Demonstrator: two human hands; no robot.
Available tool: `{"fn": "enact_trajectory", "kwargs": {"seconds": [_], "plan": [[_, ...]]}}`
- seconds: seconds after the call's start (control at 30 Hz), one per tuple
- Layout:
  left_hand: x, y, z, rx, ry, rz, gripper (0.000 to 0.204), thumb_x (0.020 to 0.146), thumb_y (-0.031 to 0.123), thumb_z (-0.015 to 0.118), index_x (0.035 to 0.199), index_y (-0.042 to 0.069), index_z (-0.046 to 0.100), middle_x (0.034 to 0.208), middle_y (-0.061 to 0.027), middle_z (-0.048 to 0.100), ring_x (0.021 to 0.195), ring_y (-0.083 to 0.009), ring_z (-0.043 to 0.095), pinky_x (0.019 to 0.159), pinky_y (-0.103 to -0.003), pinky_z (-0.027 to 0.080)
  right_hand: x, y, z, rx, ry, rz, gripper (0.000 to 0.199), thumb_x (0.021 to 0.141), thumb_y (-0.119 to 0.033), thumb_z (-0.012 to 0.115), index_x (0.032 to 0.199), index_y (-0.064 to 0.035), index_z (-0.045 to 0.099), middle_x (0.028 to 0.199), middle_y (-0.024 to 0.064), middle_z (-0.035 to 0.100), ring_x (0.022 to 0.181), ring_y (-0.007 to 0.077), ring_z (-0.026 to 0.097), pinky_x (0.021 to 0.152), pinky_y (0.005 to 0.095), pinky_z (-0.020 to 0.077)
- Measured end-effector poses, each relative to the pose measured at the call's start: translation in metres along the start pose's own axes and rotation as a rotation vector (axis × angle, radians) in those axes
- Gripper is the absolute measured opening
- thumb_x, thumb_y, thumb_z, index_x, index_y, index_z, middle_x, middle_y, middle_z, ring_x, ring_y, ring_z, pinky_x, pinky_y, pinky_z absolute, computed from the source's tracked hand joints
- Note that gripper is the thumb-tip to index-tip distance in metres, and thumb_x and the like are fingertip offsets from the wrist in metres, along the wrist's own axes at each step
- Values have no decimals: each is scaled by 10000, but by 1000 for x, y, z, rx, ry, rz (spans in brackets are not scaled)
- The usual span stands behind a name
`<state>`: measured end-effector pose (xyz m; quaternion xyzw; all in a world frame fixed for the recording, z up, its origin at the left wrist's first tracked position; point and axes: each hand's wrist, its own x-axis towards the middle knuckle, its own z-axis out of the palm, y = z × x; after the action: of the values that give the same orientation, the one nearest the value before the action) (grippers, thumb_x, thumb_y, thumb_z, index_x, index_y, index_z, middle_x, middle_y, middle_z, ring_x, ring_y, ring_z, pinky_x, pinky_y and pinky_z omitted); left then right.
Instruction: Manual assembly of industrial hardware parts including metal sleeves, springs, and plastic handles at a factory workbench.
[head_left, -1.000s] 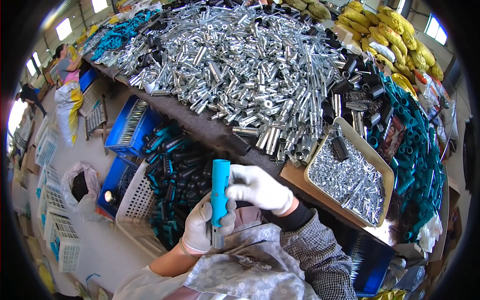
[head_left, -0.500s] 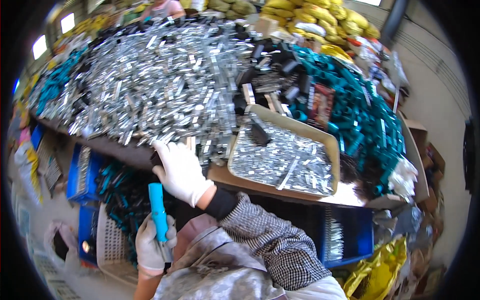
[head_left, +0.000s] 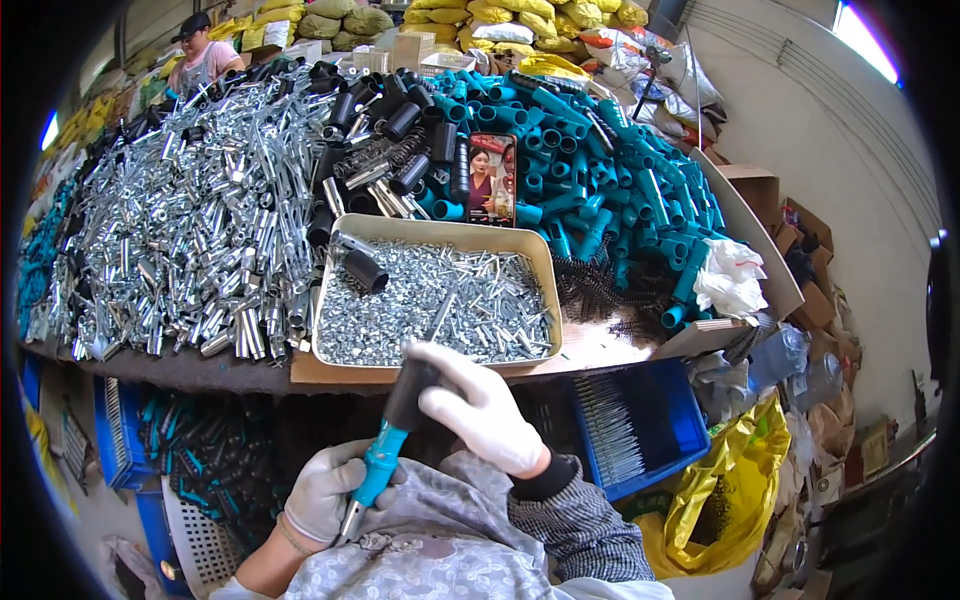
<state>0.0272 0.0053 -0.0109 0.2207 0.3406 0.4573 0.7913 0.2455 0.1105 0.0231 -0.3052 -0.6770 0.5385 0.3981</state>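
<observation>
We note left hand closed round teal tube — right hand, ahead rightward, gripping black sleeve.

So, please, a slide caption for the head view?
Left hand grips a teal tube, right hand a black sleeve at its end.

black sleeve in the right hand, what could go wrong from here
If the black sleeve isn't firm on the teal piece, it could slip from the right hand. The tray of small metal parts sits near the tabletop's front edge, so a bump might spill some. The phone beside the loose teal tubes might topple if that pile shifts.
</observation>
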Motion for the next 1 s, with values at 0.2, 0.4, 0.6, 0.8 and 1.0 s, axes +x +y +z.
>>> {"fn": "enact_trajectory", "kwargs": {"seconds": [0.2, 0.4, 0.6, 0.8, 1.0], "plan": [[41, 7, 44, 480, -114, 99, 765, 936, 494, 648, 1403, -80, 453, 1012, -115, 665, 763, -127, 628, 662, -237, 508, -36, 4, -28, -583, 82, -319, 523, 807, -137, 731, 1288, -5, 574, 1117, 206, 656, 998, 352, 660, 886, 369, 530], [74, -15, 65, 1389, -96, 679, 490, 838, 267, 775, 1227, 15, 617, 986, -116, 697, 806, -221, 725, 708, -314, 583, -7, -9, -102, -539, -316, -149, 198, 874, -232, 675, 953, -54, 713, 877, 128, 696, 825, 332, 685, 754, 386, 544], [81, -20, 66, 1452, -112, 817, 446, 836, 214, 763, 1211, 23, 617, 1002, -120, 676, 745, -245, 723, 645, -314, 590, 80, 39, -161, -1546, 373, -53, 274, 748, -348, 772, 790, -81, 727, 792, 114, 653, 816, 306, 665, 706, 411, 539], [70, -22, 43, 1549, -76, 821, 415, 860, 255, 736, 1219, 73, 632, 1115, -131, 655, 779, -269, 728, 679, -329, 598, 97, 62, -166, -1584, 320, 55, 263, 799, -307, 681, 771, -50, 731, 835, 157, 689, 787, 329, 689, 707, 453, 557], [61, -14, 33, 1209, 111, 518, 489, 866, 318, 745, 1243, 35, 618, 994, -184, 704, 821, -309, 728, 733, -356, 579, 87, 52, -168, -1193, 445, -17, 210, 897, -224, 664, 841, -37, 587, 838, 185, 673, 768, 394, 652, 658, 476, 505]]}}
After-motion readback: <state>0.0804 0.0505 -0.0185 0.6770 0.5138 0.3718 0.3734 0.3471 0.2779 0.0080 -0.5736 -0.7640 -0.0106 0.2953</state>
